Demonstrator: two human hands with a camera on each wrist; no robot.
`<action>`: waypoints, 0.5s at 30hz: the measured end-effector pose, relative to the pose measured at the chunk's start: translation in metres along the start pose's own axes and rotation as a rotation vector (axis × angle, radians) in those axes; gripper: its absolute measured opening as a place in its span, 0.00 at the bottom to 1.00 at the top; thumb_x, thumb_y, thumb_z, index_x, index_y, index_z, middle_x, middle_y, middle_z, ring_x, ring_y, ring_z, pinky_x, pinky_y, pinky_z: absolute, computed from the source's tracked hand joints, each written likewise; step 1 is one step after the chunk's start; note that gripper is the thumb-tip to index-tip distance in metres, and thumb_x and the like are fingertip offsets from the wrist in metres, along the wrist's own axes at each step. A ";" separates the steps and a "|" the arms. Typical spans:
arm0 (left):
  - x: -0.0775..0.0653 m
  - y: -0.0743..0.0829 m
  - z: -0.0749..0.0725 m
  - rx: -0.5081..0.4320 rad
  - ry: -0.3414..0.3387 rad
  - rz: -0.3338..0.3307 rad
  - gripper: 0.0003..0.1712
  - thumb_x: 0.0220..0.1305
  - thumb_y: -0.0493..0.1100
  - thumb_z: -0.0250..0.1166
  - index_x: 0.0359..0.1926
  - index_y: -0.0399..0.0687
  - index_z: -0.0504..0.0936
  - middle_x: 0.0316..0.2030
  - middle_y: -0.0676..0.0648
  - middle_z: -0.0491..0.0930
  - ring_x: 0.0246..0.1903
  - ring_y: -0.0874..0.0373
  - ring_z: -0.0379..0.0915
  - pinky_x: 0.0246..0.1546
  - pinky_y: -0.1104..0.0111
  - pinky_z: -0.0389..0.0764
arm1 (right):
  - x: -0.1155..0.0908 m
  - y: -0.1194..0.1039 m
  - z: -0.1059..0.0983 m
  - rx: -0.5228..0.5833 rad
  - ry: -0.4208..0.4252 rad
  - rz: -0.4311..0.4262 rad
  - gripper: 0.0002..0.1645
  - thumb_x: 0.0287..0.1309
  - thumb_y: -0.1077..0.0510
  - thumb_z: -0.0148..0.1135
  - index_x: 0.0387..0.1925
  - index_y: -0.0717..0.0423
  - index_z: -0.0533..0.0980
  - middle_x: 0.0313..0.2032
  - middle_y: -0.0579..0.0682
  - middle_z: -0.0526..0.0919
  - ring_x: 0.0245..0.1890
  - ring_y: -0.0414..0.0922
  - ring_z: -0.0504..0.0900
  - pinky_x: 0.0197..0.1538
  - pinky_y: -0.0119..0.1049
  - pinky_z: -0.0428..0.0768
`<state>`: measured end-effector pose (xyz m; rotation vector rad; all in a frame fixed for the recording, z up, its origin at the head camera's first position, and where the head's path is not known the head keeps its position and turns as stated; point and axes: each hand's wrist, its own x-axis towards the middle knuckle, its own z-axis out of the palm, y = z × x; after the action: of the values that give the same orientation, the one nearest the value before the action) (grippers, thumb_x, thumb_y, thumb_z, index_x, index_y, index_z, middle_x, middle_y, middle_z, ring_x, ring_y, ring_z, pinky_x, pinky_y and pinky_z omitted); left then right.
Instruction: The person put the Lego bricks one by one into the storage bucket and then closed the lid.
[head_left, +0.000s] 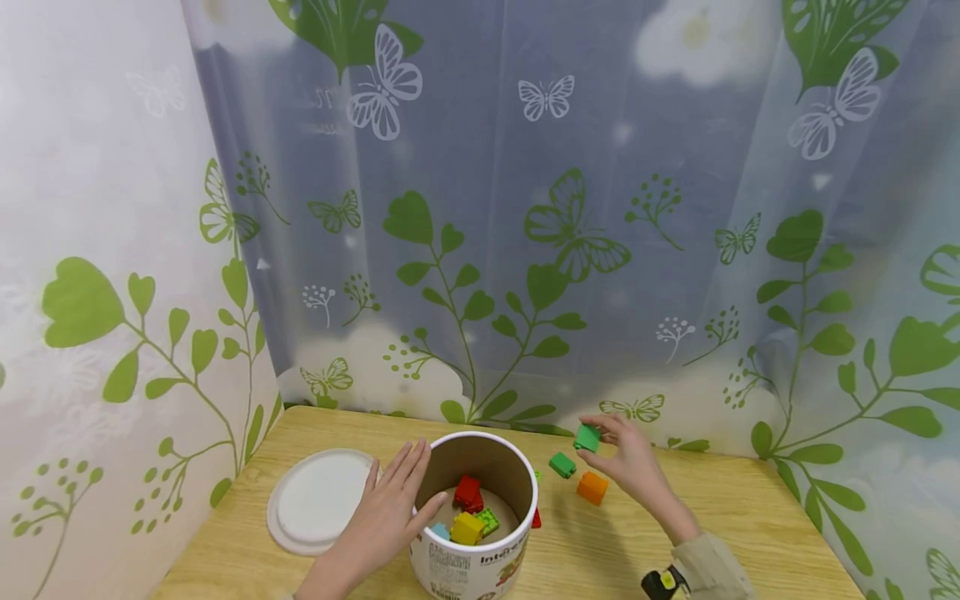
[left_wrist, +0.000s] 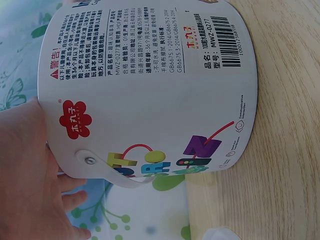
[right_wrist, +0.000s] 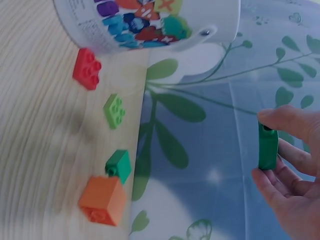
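Observation:
My right hand (head_left: pixel 630 462) pinches a green building block (head_left: pixel 587 437) between thumb and fingers, held up above the table. In the right wrist view that green block stands upright in the grasp. With fingers straight and spread, my left hand (head_left: pixel 386 508) rests at the left rim of a white round bucket (head_left: pixel 480 571). Inside the bucket lie a red block (head_left: pixel 467 490), a yellow block (head_left: pixel 467 529), a light green block (head_left: pixel 487 522) and a light blue piece (head_left: pixel 441 531). A second green block (head_left: pixel 562 465) and an orange block (head_left: pixel 592 488) lie below the right hand.
A white round lid (head_left: pixel 318 500) lies on the wooden table (head_left: pixel 585 558) left of the bucket. Close by the bucket's right side are a red block (right_wrist: pixel 87 69) and a light green block (right_wrist: pixel 114 111). A patterned curtain (head_left: pixel 480 250) hangs behind the table.

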<state>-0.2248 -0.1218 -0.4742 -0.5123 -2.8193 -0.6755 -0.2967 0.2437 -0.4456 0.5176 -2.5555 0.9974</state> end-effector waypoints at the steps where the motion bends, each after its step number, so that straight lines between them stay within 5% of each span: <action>1: 0.000 0.000 0.000 0.000 0.000 0.000 0.44 0.75 0.65 0.52 0.78 0.41 0.58 0.78 0.42 0.55 0.78 0.45 0.48 0.72 0.35 0.44 | 0.000 -0.002 0.001 0.009 -0.003 -0.002 0.29 0.51 0.66 0.77 0.56 0.62 0.81 0.50 0.58 0.80 0.47 0.54 0.81 0.53 0.51 0.83; 15: 0.000 0.000 0.000 0.005 0.012 0.010 0.43 0.75 0.63 0.54 0.78 0.40 0.58 0.77 0.41 0.56 0.77 0.45 0.49 0.72 0.35 0.45 | 0.010 -0.039 0.012 0.077 -0.045 -0.049 0.29 0.50 0.66 0.78 0.56 0.59 0.82 0.49 0.55 0.80 0.47 0.51 0.81 0.54 0.48 0.83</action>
<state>-0.2246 -0.1215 -0.4745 -0.5186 -2.8048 -0.6669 -0.2897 0.2063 -0.4278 0.6269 -2.5392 1.0817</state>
